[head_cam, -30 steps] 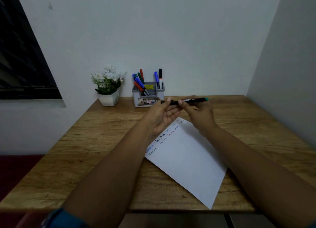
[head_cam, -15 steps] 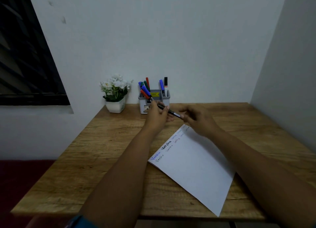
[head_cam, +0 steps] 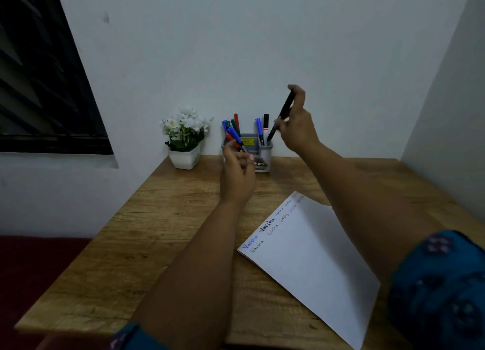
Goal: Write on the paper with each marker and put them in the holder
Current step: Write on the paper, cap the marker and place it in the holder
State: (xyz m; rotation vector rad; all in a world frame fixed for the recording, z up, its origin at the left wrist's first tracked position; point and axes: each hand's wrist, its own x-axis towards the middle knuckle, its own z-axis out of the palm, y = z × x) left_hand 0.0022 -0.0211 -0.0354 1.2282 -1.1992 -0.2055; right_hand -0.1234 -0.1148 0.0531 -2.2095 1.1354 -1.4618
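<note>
Right hand (head_cam: 296, 125) is up by the far wall, fingers curled round a black marker (head_cam: 281, 116), held tilted w/ its lower tip at or just inside the right compartment of the holder (head_cam: 265, 152); can't tell if it touches the bottom. Left hand (head_cam: 237, 171) is in front of the holder's left side, fingers loosely curled near the markers there; can't tell if it grips one or just touches. Holder is grey, at the far edge of the surface (head_cam: 162, 218), w/ blue, red & green markers (head_cam: 232, 133) leaning in the left part, and a blue and a black one upright on the right. Paper (head_cam: 315, 257) lies flat, nearer & to the right, angled, w/ handwritten words in blue and black along its far-left edge. White flowers in a white pot (head_cam: 185, 139) stand just left of the holder. Dark window (head_cam: 39, 74) on the left wall
</note>
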